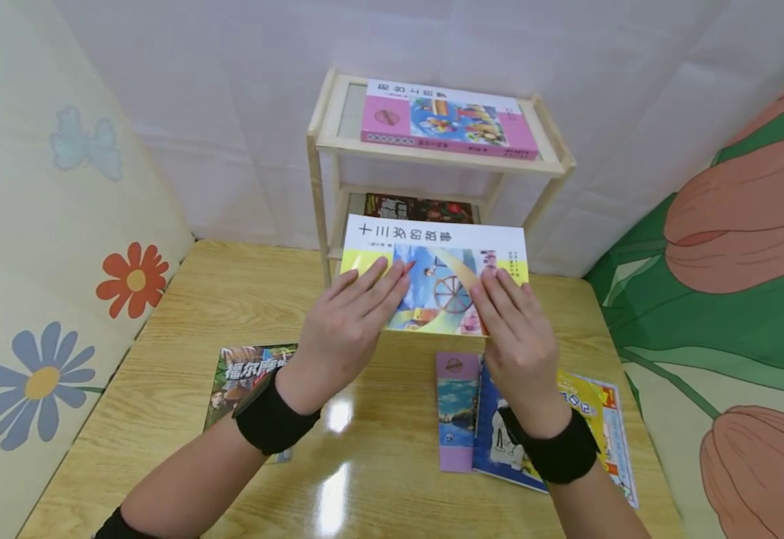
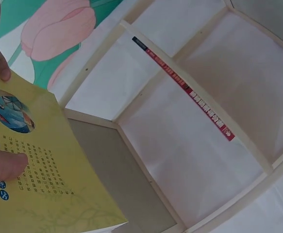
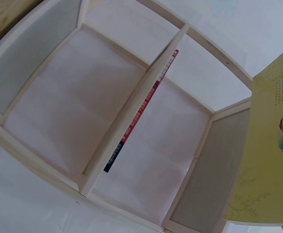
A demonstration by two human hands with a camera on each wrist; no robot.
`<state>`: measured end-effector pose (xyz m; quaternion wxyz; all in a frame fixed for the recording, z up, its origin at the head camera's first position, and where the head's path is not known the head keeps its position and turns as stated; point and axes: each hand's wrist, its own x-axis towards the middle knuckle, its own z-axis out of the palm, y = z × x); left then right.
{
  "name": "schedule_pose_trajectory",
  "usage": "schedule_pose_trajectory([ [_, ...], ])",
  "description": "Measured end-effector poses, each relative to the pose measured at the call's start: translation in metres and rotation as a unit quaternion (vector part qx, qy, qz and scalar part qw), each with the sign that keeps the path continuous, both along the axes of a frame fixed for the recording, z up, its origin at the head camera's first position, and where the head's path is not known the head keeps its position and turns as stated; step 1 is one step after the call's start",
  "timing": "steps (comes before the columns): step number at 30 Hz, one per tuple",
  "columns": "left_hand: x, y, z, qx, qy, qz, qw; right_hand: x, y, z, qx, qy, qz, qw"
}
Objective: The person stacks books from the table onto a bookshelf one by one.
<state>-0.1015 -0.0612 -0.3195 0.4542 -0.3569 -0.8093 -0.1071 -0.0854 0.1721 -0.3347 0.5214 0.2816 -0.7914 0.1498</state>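
Note:
In the head view, a yellow-and-white picture-covered book [image 1: 442, 281] is held between both hands in front of a small wooden shelf [image 1: 327, 142]. My left hand [image 1: 344, 329] grips its left part, fingers across the front cover; the left wrist view shows the thumb [image 2: 5, 165] pressed on the yellow back cover. On the right part, my right hand [image 1: 523, 352] grips it likewise, fingers laid over the cover. A pink-and-white book [image 1: 459, 123] lies on the shelf's top board. One level down lies a dark book [image 1: 425, 208], its red-and-black spine [image 3: 141, 111] facing out.
On the wooden table [image 1: 371, 486], a dark-covered book [image 1: 230, 382] lies partly behind the left forearm. To the right are a pink-edged book [image 1: 457, 415], a blue book [image 1: 499, 449] and a yellow book [image 1: 583, 393], overlapping. Painted panels flank both sides.

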Motion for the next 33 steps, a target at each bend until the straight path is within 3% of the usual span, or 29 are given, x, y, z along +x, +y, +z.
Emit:
schedule_pose_trajectory([
  [13, -0.004, 0.006, 0.015, 0.029, 0.046, -0.013, 0.9984, -0.010, -0.006, 0.017, -0.050, 0.093, 0.018, 0.9942],
  [24, -0.010, 0.009, 0.030, 0.027, 0.075, 0.004, 0.9968, -0.015, -0.009, 0.031, -0.064, 0.118, 0.021, 0.9908],
  [33, -0.015, 0.010, 0.034, 0.025, 0.084, 0.009, 0.9961, -0.023, -0.007, 0.034, -0.067, 0.128, 0.023, 0.9892],
])
